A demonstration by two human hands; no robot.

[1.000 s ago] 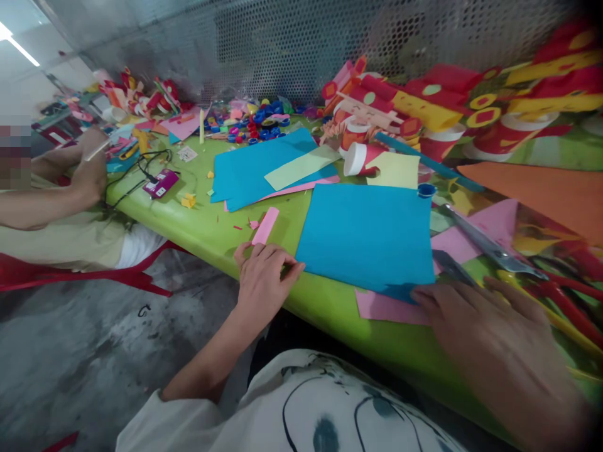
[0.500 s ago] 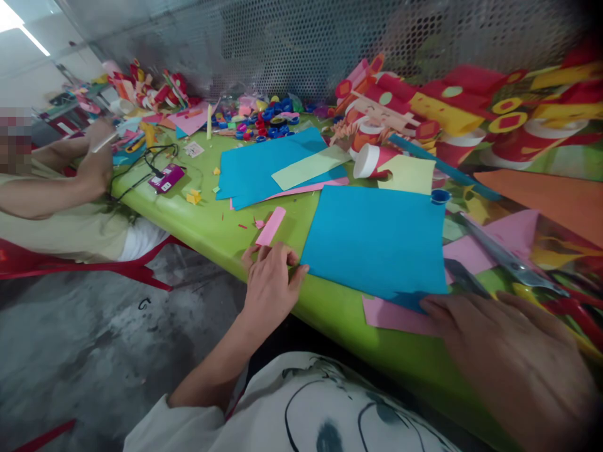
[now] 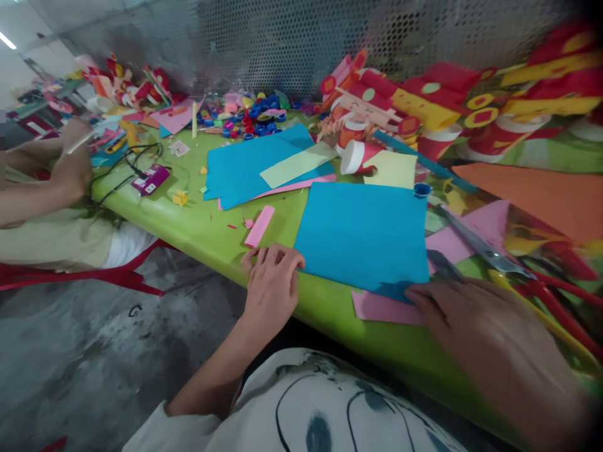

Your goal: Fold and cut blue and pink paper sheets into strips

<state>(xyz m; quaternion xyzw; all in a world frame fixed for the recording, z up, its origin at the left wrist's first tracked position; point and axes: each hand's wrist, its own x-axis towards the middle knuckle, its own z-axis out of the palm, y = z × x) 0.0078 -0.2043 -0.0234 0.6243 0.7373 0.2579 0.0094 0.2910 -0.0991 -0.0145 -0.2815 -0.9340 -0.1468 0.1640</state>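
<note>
Step looks like steadying the blue sheet (image 3: 362,235), flat near the green table's (image 3: 198,223) edge. My left hand (image 3: 273,279) curls loosely by its near-left corner, right hand (image 3: 475,326) at the near-right; can't tell if either pinches. Moving it cleanly needs both corners controlled.

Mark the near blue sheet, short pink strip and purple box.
Near blue sheet (image 3: 362,235), head view: middle of face.
Short pink strip (image 3: 260,226), head view: middle of top.
Purple box (image 3: 154,176), head view: upper face.

A pale shirt (image 3: 292,376) carries thin, curving dark lines and smudgy blue-grey blotches (image 3: 319,432); the left sleeve (image 3: 174,433) is loose, plain and short.
</note>
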